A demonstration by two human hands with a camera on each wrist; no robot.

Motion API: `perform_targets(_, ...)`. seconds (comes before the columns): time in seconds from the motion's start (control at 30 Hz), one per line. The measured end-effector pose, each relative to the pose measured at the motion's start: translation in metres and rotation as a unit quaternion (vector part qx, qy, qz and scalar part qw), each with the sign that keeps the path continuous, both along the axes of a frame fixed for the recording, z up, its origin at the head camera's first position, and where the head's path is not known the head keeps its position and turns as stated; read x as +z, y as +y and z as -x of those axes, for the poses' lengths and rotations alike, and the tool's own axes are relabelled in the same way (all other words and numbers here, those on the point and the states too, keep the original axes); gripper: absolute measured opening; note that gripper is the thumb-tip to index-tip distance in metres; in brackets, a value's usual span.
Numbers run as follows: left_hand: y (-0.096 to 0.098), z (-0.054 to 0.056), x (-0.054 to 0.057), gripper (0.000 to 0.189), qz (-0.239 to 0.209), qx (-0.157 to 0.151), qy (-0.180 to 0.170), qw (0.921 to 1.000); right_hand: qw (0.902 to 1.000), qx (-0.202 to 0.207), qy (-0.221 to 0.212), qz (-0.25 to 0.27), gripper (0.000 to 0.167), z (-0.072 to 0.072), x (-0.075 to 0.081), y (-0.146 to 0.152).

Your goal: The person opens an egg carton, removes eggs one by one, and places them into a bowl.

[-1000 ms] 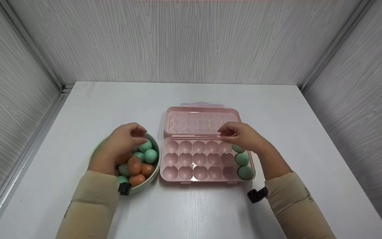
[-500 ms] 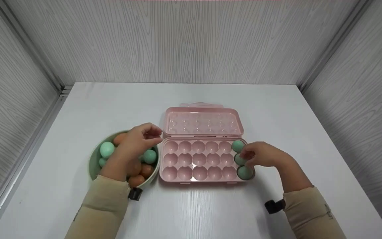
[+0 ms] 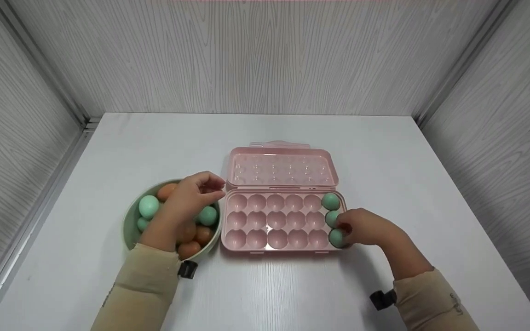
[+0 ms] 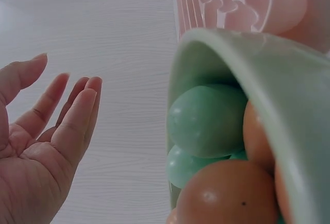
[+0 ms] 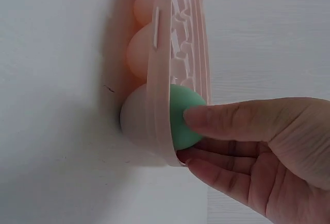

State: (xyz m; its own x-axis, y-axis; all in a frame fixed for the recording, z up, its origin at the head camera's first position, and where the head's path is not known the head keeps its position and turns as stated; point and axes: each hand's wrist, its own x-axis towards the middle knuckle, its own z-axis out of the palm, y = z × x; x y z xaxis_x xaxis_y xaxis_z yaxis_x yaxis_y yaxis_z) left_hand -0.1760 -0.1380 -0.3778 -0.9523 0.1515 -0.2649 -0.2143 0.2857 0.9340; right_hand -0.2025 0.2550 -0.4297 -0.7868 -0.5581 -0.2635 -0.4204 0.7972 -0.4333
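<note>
Three green eggs fill the right end column of a pink egg box (image 3: 276, 220), whose lid (image 3: 283, 168) lies folded back. My right hand (image 3: 365, 226) is at the box's near right corner. There its thumb and fingers pinch the nearest green egg (image 5: 185, 117), which sits in its cup. My left hand (image 3: 187, 200) hovers over the right side of a pale green bowl (image 4: 206, 41) with nothing in it, fingers loosely extended. In the bowl lie green eggs (image 3: 149, 207) and brown eggs (image 3: 189, 250), partly hidden by the left hand and forearm.
The bowl stands just left of the egg box on a white table (image 3: 265, 294). Light wood-grain panels (image 3: 265, 55) close off the back and both sides. A small black device (image 3: 383, 299) juts from the right cuff, and a similar black device (image 3: 187, 269) from the left.
My right hand has moved from the far right egg down the column to the nearest one, which it now pinches. The left hand shifted right over the bowl, then stayed still.
</note>
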Motion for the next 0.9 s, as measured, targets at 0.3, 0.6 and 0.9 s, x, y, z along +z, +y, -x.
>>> perform_targets(0.3, 0.000, -0.001, 0.001, 0.024, -0.016, 0.007, -0.012, 0.9998, 0.9992, 0.016, 0.032, -0.017, 0.019, -0.001, -0.007, -0.007)
perform_targets(0.6, -0.001, 0.000, -0.002, 0.029, -0.011, 0.005, -0.011, 0.9999, 0.9953, 0.063, 0.071, -0.020, 0.022, 0.001, -0.004, -0.003)
perform_targets(0.9, 0.001, -0.001, 0.000, 0.026, 0.001, 0.006, -0.018, 0.9998, 0.9975, 0.027, 0.032, 0.058, 0.029, 0.015, 0.024, -0.003)
